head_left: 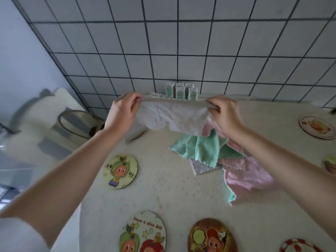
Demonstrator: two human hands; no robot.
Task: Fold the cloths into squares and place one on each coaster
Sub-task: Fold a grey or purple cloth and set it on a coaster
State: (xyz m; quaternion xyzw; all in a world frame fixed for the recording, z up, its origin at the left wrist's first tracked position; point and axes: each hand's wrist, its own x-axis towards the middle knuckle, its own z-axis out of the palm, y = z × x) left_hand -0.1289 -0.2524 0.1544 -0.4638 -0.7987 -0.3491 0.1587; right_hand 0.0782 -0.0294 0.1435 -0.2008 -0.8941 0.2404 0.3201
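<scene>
I hold a grey cloth point(171, 117) stretched in the air above the table. My left hand point(123, 111) pinches its left top corner and my right hand point(225, 113) pinches its right top corner. Below it lies a pile of cloths: a green cloth point(201, 150), a pink cloth point(249, 177) and a grey-lilac cloth point(201, 167). Round picture coasters lie on the table: one at the left point(120, 171), two at the front point(143, 233) point(211, 237), one at the far right point(317, 127). Part of another coaster point(135, 136) shows under the held cloth.
Several small white-green packs point(181, 91) stand at the table's back edge against the tiled wall. Two more coasters are cut off by the frame at the right edge point(330, 164) and at the bottom right point(298, 246). A chair point(76, 122) stands left of the table.
</scene>
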